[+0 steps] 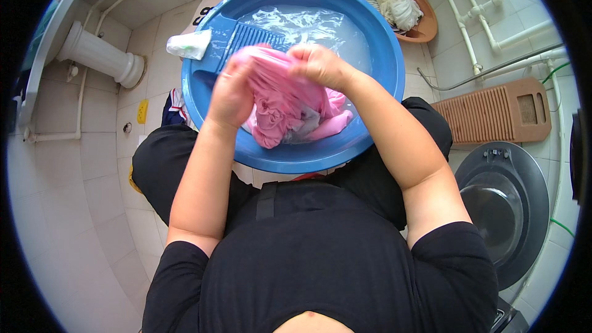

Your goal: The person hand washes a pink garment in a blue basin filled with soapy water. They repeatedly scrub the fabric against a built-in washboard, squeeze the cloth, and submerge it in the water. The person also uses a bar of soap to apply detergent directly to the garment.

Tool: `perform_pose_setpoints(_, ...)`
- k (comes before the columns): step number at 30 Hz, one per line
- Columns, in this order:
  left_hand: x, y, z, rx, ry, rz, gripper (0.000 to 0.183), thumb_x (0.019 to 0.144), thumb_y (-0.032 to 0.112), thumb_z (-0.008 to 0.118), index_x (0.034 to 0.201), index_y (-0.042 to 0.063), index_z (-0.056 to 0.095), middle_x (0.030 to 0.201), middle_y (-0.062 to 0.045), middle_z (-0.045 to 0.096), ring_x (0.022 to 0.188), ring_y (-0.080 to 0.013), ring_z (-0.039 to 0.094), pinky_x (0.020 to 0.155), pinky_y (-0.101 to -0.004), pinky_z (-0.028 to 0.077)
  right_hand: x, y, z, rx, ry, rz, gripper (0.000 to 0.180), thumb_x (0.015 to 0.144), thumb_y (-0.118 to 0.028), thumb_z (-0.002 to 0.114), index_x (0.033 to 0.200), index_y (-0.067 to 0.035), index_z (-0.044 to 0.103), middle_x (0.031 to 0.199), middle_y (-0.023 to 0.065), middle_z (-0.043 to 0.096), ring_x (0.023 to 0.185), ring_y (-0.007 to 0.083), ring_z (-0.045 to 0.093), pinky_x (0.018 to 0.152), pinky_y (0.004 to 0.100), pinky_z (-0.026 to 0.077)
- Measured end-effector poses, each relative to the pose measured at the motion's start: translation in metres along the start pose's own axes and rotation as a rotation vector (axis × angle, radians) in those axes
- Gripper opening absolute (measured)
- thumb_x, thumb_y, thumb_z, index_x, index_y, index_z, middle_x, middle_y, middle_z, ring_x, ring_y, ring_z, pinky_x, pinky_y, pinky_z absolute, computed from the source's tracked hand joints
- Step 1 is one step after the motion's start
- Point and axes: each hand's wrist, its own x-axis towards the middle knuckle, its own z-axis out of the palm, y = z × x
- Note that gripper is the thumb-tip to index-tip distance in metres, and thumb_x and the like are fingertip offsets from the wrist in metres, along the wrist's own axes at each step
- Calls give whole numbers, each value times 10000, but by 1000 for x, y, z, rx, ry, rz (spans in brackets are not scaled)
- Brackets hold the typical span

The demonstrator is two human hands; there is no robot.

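Note:
A wet pink garment [273, 106] is stretched between my two hands over a large blue plastic washtub [387, 55]. On its left edge my left hand [232, 95] grips the cloth, slightly blurred. My right hand [319, 65] pinches the upper right part of the same cloth. The lower folds hang bunched at the near side of the tub, with a greyish-white piece of cloth [309, 122] among them. Cloudy water [342, 37] fills the tub behind. The tub's ribbed washboard section [252, 34] lies just beyond my hands, partly hidden by the garment.
A white packet [189, 45] rests on the tub's left rim. Behind right stands a brown basin [428, 25] holding pale cloth [400, 7]. At right are a brown washboard [490, 113], a grey lid-like object with a clear centre [504, 212] and white wall pipes [483, 18]. A white pedestal [101, 55] lies left.

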Motion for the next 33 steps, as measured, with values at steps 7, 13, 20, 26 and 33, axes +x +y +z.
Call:
perform_pose_setpoints(7, 5, 4, -48, -484, 462, -18, 393, 934, 390, 326, 1009, 61, 529, 927, -94, 582, 934, -279, 550, 882, -480, 425, -1, 10, 6, 111, 21, 108, 251, 789, -176, 582, 989, -25, 600, 902, 80, 636, 820, 140, 595, 728, 291, 472)
perform_pose_setpoints(13, 1, -49, -28, -566, 268, -181, 384, 939, 437, 290, 884, 108, 480, 861, -83, 528, 743, -215, 524, 779, -382, 452, -25, -33, 75, 80, -63, -331, 206, 855, -213, 545, 948, -34, 588, 847, 43, 591, 784, 129, 553, 726, 276, 449)
perform_pose_setpoints(20, -14, -24, 22, 55, 240, -233, 326, 906, 289, 410, 890, 27, 602, 816, -76, 626, 745, -144, 593, 659, -294, 473, -1, -14, -2, -302, 112, 314, 332, 816, -324, 589, 871, 2, 620, 756, 67, 611, 688, 131, 551, 634, 297, 449)
perform_pose_setpoints(26, -32, -41, 30, 1430, -730, -105, 246, 836, 224, 551, 814, -6, 636, 780, -125, 641, 710, -260, 609, 659, -341, 473, 0, 55, -12, -630, 241, 189, 394, 757, -369, 624, 966, -36, 643, 919, 151, 646, 835, 268, 623, 730, 334, 478)
perform_pose_setpoints(33, -12, -35, -15, 1162, 11, 182, 199, 805, 101, 627, 989, 27, 609, 967, -78, 607, 852, -140, 591, 727, -286, 483, 1, 13, -8, -443, 197, -114, 181, 825, -152, 553, 931, -44, 653, 962, 97, 622, 911, 212, 578, 795, 300, 447)
